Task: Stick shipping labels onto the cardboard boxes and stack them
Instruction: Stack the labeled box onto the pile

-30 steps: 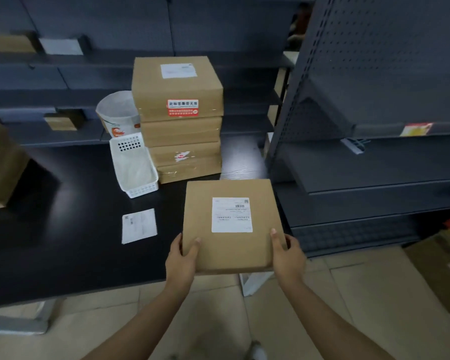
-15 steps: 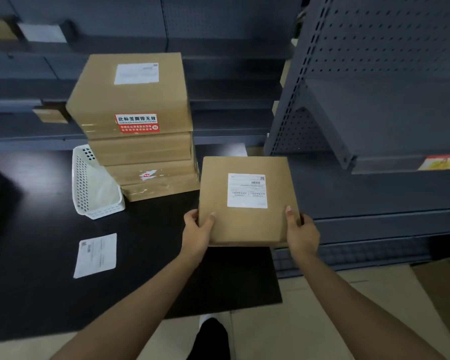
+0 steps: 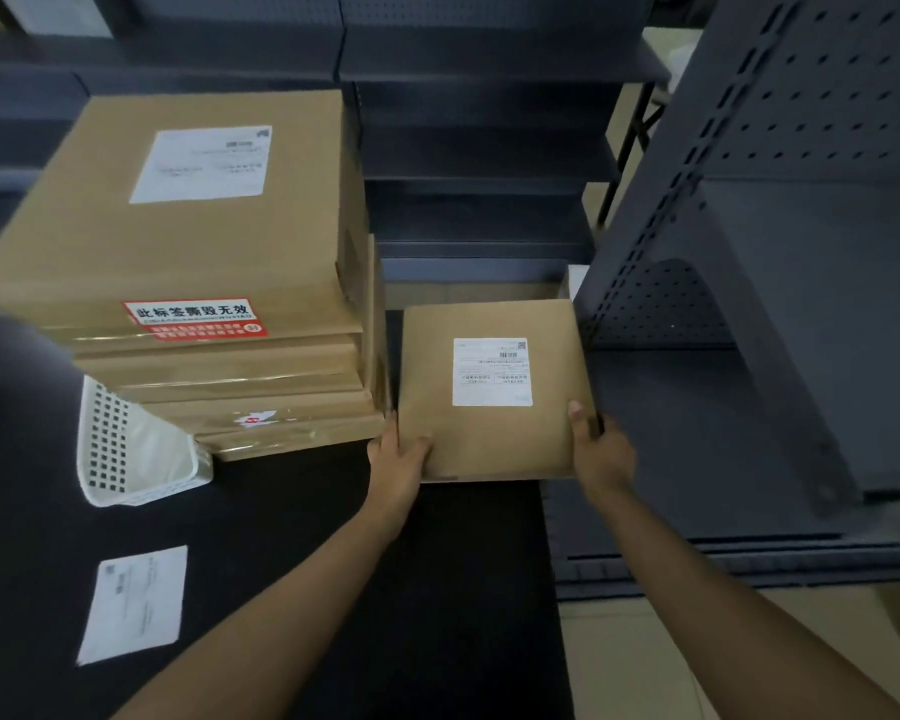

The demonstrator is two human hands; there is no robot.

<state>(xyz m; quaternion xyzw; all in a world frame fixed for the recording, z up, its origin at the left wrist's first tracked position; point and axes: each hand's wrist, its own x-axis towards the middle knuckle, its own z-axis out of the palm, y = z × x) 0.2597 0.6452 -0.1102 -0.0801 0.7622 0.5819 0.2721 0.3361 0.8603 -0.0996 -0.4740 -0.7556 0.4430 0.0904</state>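
A flat cardboard box (image 3: pixel 437 387) with a white shipping label (image 3: pixel 491 371) on top is held low over the black table (image 3: pixel 437 589), just right of a stack of several cardboard boxes (image 3: pixel 219 366). My left hand (image 3: pixel 393 462) grips its near left corner, thumb on top. My right hand (image 3: pixel 596 449) grips its near right edge. The stack's top box (image 3: pixel 178 241) carries a white label (image 3: pixel 204 163) and a red sticker (image 3: pixel 193 319). A loose label sheet (image 3: pixel 136 602) lies on the table at the near left.
A white perforated plastic basket (image 3: pixel 126 454) sits left of the stack. Dark metal shelving (image 3: pixel 775 304) rises close on the right, its pegboard panel beside the held box. More grey shelves (image 3: pixel 479 148) run behind the table. Beige floor (image 3: pixel 645 667) shows below the table's right edge.
Both hands have carried the labelled box forward and down beside the stack's right side. The view has moved closer to the stack.
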